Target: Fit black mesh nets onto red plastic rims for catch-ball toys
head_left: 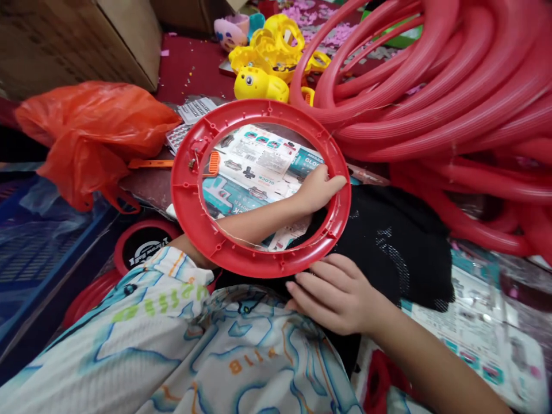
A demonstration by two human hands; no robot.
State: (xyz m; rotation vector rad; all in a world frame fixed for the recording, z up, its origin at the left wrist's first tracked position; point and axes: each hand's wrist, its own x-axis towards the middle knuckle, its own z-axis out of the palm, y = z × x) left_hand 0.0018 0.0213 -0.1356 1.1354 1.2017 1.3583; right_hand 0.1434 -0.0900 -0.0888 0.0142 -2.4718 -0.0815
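A red plastic ring (190, 207) with small pegs round its rim is held up in front of me. My left forearm passes through the ring's opening, and my left hand (319, 188) grips its right inner edge with fingers curled over the rim. My right hand (336, 293) lies below the ring's lower edge, fingers stretched out flat and together on black netting (401, 241) and the printed shirt on my lap. A thin thread runs across the ring's lower left part.
A big stack of red ribbed hoops (452, 86) fills the right. Yellow plastic toys (267, 63) lie behind the ring, an orange plastic bag (90, 132) and cardboard boxes (77, 40) at left. Printed toy packaging cards (254, 167) lie under the ring, more at lower right.
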